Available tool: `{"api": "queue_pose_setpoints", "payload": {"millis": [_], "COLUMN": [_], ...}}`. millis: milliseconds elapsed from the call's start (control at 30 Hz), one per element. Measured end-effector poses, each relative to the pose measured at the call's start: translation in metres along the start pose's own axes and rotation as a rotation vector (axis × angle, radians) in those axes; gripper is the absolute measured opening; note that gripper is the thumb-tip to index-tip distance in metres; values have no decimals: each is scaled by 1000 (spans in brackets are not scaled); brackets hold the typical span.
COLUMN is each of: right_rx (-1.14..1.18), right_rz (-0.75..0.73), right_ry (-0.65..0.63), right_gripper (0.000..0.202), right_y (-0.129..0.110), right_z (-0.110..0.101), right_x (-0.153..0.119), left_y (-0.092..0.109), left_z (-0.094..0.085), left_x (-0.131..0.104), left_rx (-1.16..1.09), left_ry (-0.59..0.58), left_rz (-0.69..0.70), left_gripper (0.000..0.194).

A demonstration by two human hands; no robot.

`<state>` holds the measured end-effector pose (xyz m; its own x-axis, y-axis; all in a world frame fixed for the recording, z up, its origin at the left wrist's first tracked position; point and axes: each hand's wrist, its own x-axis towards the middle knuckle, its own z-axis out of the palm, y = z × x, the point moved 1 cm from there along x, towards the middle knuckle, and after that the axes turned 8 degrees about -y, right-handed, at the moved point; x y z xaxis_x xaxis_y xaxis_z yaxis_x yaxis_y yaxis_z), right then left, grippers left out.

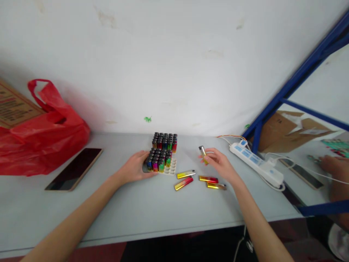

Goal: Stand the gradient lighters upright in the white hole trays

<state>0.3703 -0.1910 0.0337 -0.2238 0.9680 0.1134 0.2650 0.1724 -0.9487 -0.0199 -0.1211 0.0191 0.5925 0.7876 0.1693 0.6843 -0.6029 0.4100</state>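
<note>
My left hand (136, 167) is curved around the left side of a white tray (171, 169) with round holes, which holds many upright lighters (159, 160) with black tops. Some holes at the tray's right are bare. Behind it stands a second block of lighters (164, 142). Raised over the table, my right hand (214, 160) pinches a yellow lighter (203, 154) with a silvery top, tilted. Between the tray and my right arm lie a yellow lighter (186, 174), a red and yellow one (183, 183), another red and yellow one (208, 179) and a gold one (216, 186).
A red plastic bag (49, 134) and a dark phone (75, 169) are at the left. At the right are a white power strip (256, 163), a blue frame (289, 83), a cardboard box (286, 131) and another person's hand (332, 165).
</note>
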Motion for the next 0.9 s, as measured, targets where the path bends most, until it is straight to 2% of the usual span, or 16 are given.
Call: {"api": "queue_pose_setpoints", "payload": {"millis": [100,167,367,467,600,733,833,900], "right_rx": [195,293,460,436,347,276,207,63], "right_rz": [-18,-26,15,34,84,98,85,61], "right_ry": [11,30,66,111,93,111,182,267], "right_gripper": [64,65,34,39,46,50,56,60], "right_y": [-17,-28,-40,-41,-40,-35,-28,-24], "right_z": [12,18,27,35,57,75,79,80], "right_x": [17,27,45,54,66,72,71,69], "left_y": [3,5,3,-2,-7,-8,-7,-6], "left_z": [-2,-4,-4,0,6,8,7,6], "left_x": [-1,-1,2,5,7,7,6,5], "left_rx": [38,43,49,54,84,81,82,88], "left_ry": [-42,-49,-55,-51,-75,-79,-70,-63], "left_rz": [5,16,17,-1,-20,-37,-41,-42], "left_gripper": [61,62,59,61,73,73,72,69]}}
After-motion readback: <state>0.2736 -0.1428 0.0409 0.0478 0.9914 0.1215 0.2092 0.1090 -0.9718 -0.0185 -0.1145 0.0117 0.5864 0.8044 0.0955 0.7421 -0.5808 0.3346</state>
